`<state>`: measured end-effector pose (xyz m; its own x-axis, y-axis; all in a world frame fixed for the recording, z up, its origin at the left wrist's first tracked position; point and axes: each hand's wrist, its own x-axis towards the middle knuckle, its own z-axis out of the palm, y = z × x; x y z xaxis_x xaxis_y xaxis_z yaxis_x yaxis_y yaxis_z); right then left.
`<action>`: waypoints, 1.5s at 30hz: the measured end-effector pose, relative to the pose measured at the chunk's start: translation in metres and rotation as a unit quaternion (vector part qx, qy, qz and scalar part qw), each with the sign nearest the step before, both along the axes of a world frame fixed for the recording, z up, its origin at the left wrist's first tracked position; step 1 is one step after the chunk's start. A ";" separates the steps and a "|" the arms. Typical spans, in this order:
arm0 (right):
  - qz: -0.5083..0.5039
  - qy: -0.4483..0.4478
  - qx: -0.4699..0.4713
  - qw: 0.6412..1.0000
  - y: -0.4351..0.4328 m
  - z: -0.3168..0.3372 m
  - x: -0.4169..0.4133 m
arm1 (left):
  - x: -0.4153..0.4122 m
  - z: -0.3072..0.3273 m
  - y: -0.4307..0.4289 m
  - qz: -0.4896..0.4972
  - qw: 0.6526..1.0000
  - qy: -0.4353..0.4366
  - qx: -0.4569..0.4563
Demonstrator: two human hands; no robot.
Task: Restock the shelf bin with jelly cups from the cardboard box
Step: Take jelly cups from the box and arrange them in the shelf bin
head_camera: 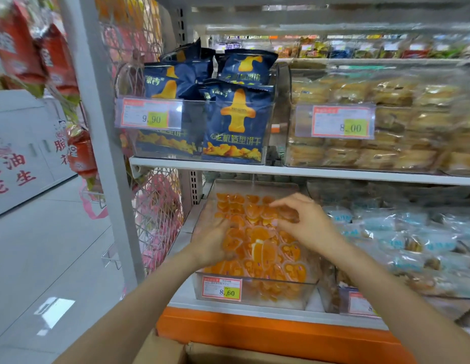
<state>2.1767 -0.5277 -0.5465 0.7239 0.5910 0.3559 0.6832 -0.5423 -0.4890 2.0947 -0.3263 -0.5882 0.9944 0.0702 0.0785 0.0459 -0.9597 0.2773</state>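
Both hands are down in the stock. The left hand (211, 239) is cupped against the heap with its fingers buried among the cups, so I cannot tell whether it clasps any. The right hand (306, 223) is spread and lightly bent, its fingertips (274, 204) resting on top and clamping nothing, probably to level the pile. The white metal shelf board (281, 170) hangs low overhead, which likely explains the flat reach. The brown cardboard box (160, 349) sits just below the arms, handy for refills, though its contents are hidden. The clear plastic shelf bin (281, 294) is tilted forward for display and looks nearly full. The orange heart-shaped jelly cups (265, 248) lie inside it. A red-and-yellow price label (221, 288) is fixed to its front wall.
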 end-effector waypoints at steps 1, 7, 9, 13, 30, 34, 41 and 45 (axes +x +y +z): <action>0.002 -0.004 0.021 1.000 -0.004 -0.003 -0.006 | 0.006 0.005 -0.001 -0.009 0.998 0.050 0.024; 0.037 0.021 0.081 0.996 -0.022 -0.033 -0.030 | 0.020 0.025 -0.003 -0.032 0.971 0.217 0.095; 0.040 0.034 0.099 0.994 -0.028 -0.039 -0.033 | 0.019 0.025 -0.004 -0.001 0.970 0.204 0.131; 0.054 0.042 0.125 0.990 -0.030 -0.044 -0.041 | 0.014 0.035 -0.009 0.013 0.952 0.194 0.235; 0.067 0.087 0.100 0.989 -0.038 -0.052 -0.031 | 0.024 0.027 -0.006 -0.009 0.964 0.208 0.164; 0.069 0.066 0.045 0.994 -0.028 -0.061 -0.033 | 0.023 0.027 -0.005 -0.052 0.962 0.193 0.184; 0.077 0.048 -0.043 0.995 -0.010 -0.071 -0.028 | 0.033 0.021 -0.005 -0.049 0.981 0.160 0.100; 0.084 0.075 -0.035 0.993 -0.006 -0.076 -0.021 | 0.038 0.022 -0.006 -0.051 0.974 0.205 0.085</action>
<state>2.1557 -0.5338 -0.6222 0.6547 0.7273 0.2057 0.6895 -0.4632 -0.5568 2.1331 -0.3320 -0.5663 0.9458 -0.0094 -0.3246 0.0220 -0.9954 0.0928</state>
